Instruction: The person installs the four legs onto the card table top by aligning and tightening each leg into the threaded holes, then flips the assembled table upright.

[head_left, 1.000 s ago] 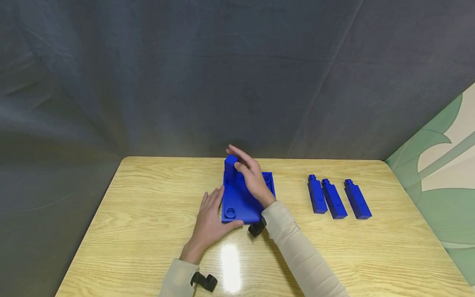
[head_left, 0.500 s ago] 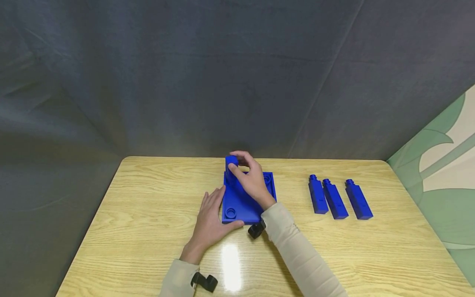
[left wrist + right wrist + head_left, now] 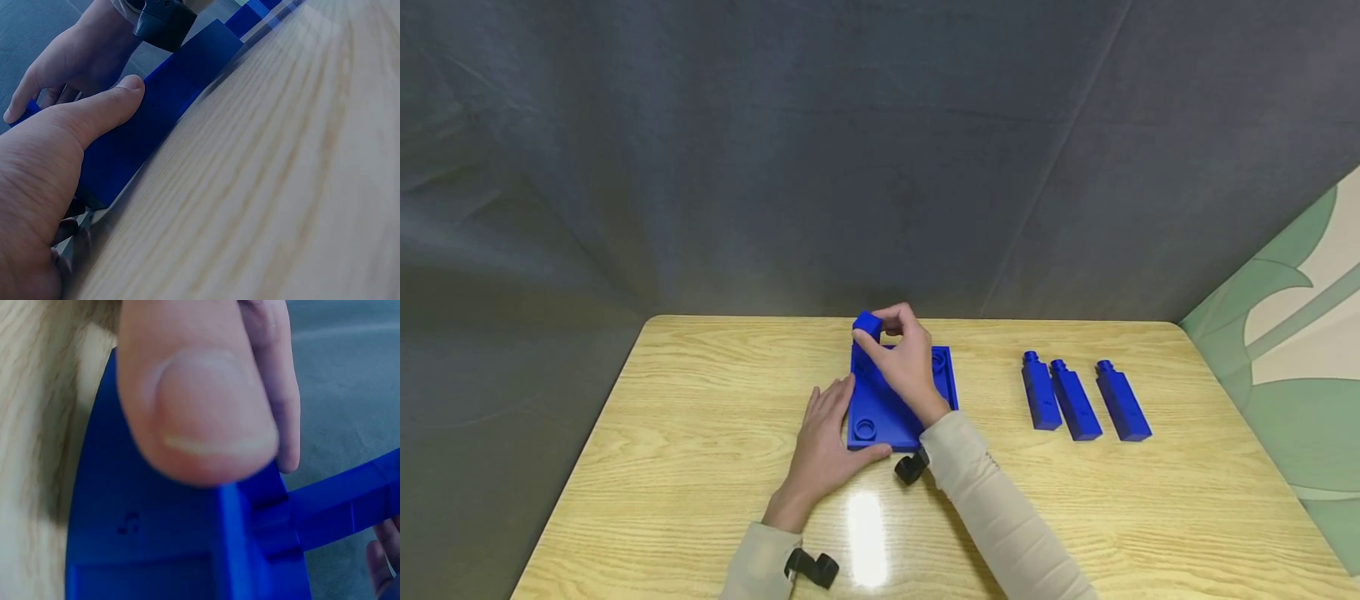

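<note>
A blue square base [image 3: 891, 408] with a raised rim and round corner sockets lies on the table. My left hand [image 3: 823, 450] braces its near-left corner, fingers straight along the left side and thumb against the front edge; the left wrist view shows that thumb [image 3: 115, 106] on the base's side wall. At the far-left corner, a blue square post [image 3: 867, 323] stands upright, pinched near its top between the thumb and fingers of my right hand [image 3: 906, 358]. The thumb nearly fills the right wrist view, over the post [image 3: 137, 512]. The post's lower end is hidden.
Three similar blue posts, the left [image 3: 1042, 396], the middle [image 3: 1077, 406] and the right [image 3: 1123, 404], lie on the wooden table to the right, their threaded ends pointing away. A dark curtain [image 3: 865, 167] hangs behind the table's far edge.
The right hand's fingers have gone from extended to bent round the post, and its thumb has shifted left across the post's near face. The left hand and base stay put.
</note>
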